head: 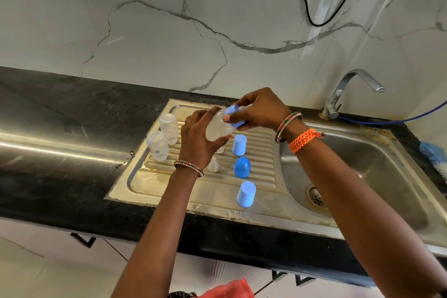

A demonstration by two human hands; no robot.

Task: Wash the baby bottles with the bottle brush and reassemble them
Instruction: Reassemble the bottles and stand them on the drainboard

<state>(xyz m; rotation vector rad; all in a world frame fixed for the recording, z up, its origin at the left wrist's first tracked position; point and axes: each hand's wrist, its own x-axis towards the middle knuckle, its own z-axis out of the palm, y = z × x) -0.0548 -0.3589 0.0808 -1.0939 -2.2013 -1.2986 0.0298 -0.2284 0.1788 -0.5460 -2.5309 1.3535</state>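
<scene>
Bottle gripped tilted in the left hand; right hand pinches its blue collar.

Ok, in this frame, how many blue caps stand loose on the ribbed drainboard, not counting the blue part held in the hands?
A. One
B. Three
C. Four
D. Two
B. Three blue caps stand in a row on the drainboard: one pale, one darker, one pale, while the right hand grips a blue collar at the bottle held in the left hand.
</scene>
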